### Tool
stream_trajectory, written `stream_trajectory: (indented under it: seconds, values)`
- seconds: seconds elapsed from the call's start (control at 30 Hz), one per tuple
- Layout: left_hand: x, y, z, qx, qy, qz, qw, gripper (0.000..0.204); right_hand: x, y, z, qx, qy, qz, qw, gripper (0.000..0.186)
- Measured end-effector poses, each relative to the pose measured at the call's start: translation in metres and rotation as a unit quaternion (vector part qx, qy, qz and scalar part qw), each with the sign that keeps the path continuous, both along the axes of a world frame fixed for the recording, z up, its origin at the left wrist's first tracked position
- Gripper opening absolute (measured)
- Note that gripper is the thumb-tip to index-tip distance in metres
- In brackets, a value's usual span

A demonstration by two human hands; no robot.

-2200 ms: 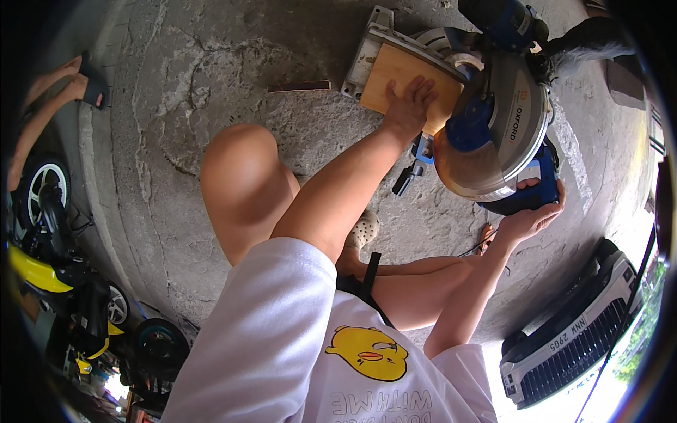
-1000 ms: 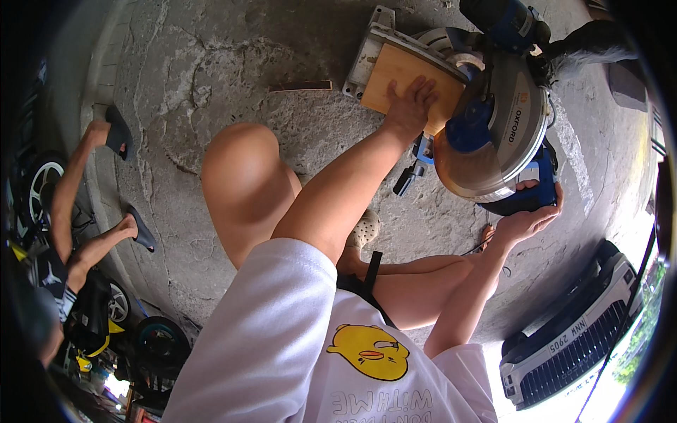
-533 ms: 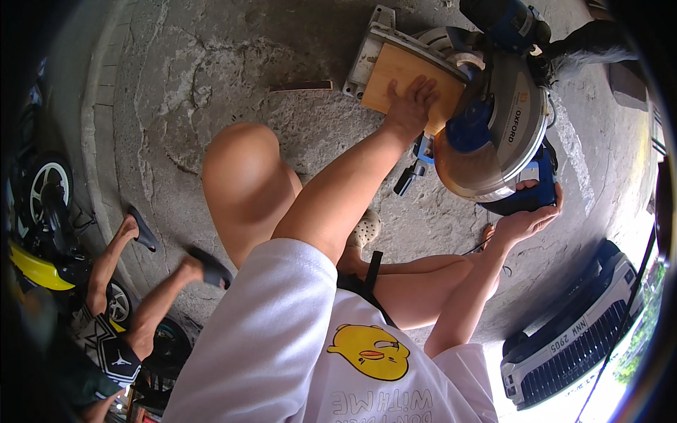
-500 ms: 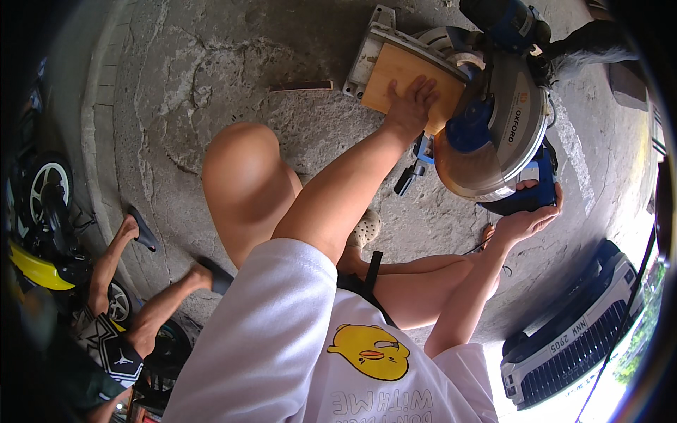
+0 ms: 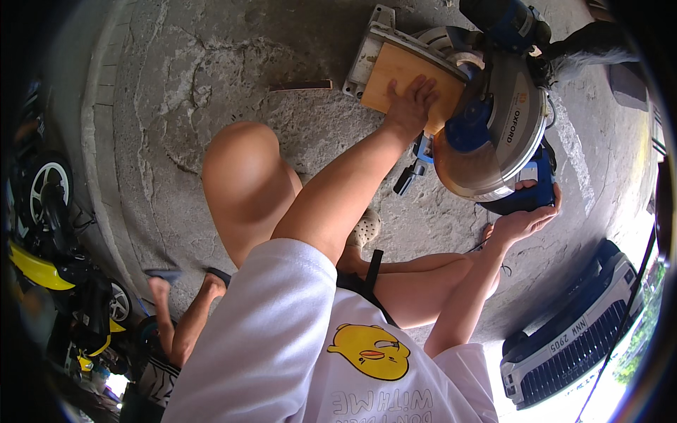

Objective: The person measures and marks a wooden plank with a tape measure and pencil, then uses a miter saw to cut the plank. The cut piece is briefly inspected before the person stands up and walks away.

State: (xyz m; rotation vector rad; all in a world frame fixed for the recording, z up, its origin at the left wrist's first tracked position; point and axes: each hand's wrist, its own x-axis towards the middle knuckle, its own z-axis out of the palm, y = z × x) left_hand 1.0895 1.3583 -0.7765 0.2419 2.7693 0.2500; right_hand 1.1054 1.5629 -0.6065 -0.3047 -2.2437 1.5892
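Left fingers (image 5: 422, 90) loosely spread, flat on wooden board (image 5: 389, 65) | right fingers (image 5: 525, 185) curled round blue saw handle (image 5: 541, 190), partly hidden | left hand (image 5: 407, 114) nearer board | board's visible long axis slants rightward to blade guard (image 5: 462, 166) | board under left fingers, extending leftward; well left of right fingers

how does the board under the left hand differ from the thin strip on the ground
The board is broad, while the strip is narrow. The board is light tan; the strip looks mostly dark brown. The board lies on the saw base with the left hand flat on it, whereas the strip lies untouched on the concrete. Both have long, straight edges.
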Motion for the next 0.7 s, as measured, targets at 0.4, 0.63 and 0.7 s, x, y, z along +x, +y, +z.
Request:
stream_trajectory:
  seconds: [0.4,0.63,0.7]
  values:
    - [-0.0008,0.0005,0.0005,-0.002,-0.003,0.001,1.0,0.061,0.0011,0.0006,-0.0027,0.016,0.004,-0.01,1.0,0.053]
    - [-0.0004,0.002,-0.0011,-0.008,0.0,0.002,1.0,0.062,0.0017,0.003,-0.0055,0.015,0.01,-0.006,1.0,0.054]
    - [-0.0003,0.0019,-0.0023,-0.011,0.003,0.005,1.0,0.062,0.0012,0.0012,-0.0062,0.009,0.009,-0.009,1.0,0.054]
